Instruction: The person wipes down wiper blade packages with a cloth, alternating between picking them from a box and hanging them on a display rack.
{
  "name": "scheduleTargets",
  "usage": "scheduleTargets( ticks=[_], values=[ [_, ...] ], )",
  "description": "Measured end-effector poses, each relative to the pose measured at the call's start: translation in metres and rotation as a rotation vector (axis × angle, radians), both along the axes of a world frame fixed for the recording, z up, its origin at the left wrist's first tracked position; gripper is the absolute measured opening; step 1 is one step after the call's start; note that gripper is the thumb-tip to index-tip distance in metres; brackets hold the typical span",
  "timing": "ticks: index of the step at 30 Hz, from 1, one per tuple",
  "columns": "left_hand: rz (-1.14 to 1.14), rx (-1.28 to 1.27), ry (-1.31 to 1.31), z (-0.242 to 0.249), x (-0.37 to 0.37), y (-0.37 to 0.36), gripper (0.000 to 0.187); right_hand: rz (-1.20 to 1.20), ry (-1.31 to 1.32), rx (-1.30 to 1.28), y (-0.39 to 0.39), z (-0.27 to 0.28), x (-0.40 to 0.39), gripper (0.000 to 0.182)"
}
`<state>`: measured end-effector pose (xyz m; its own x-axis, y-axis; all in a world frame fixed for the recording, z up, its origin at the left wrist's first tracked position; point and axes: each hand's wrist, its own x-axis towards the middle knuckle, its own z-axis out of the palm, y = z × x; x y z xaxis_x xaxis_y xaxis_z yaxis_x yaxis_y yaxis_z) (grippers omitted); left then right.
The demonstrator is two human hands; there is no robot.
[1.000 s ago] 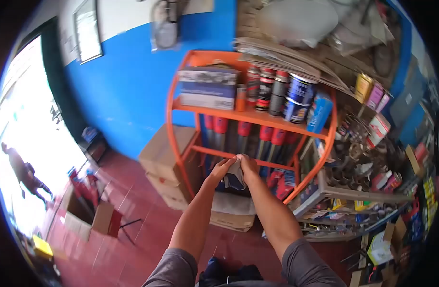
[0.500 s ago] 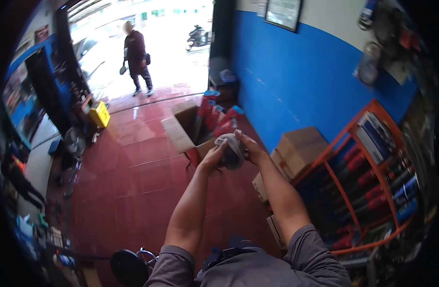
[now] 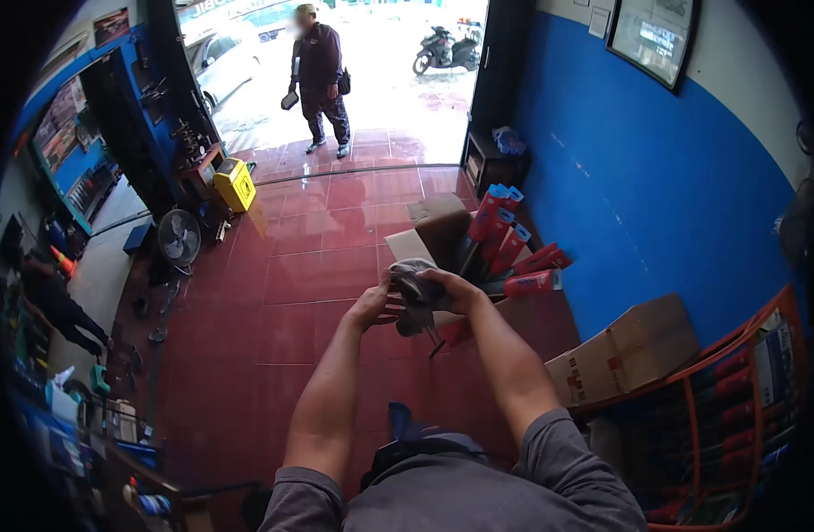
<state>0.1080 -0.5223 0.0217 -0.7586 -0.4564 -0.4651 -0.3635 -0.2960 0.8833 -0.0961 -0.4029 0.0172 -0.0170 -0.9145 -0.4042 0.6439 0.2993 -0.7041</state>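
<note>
A crumpled grey cloth [image 3: 416,277], with a dark inner fold, is held out in front of me at arm's length. My right hand [image 3: 453,291] grips its right side, thumb on top. At its left edge is my left hand [image 3: 373,306], the thumb raised against the cloth and the fingers somewhat spread beneath; it supports the cloth from that side. Part of the cloth hangs down between the hands. Just beyond it stands an open cardboard box [image 3: 442,241] holding several red-and-blue long packages [image 3: 504,244].
A person [image 3: 323,75] stands in the bright doorway; another person [image 3: 61,306] is at the far left. A yellow bin [image 3: 235,185] and a fan [image 3: 179,239] line the left side. Cardboard cartons [image 3: 628,355] and an orange rack [image 3: 690,434] are at right.
My view has swung right and steadied. The cloth has been turned in my hands and now hangs looser, with the left fingers more spread. The person in the doorway remains standing.
</note>
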Motion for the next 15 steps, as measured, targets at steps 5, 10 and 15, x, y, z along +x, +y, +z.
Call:
scheduleTargets(
  ticks=[5, 10, 15],
  values=[
    [0.079, -0.048, -0.101, -0.030, -0.018, -0.100, 0.082, 0.013, -0.020, 0.078, -0.078, -0.013, -0.014, 0.035],
    [0.129, -0.010, -0.114, -0.059, -0.064, -0.180, 0.070, -0.123, -0.110, 0.027, -0.127, -0.031, -0.038, 0.037],
    [-0.067, -0.021, -0.133, -0.081, -0.118, -0.231, 0.057, -0.426, -0.131, 0.007, -0.136, -0.052, -0.044, 0.037]
  ],
)
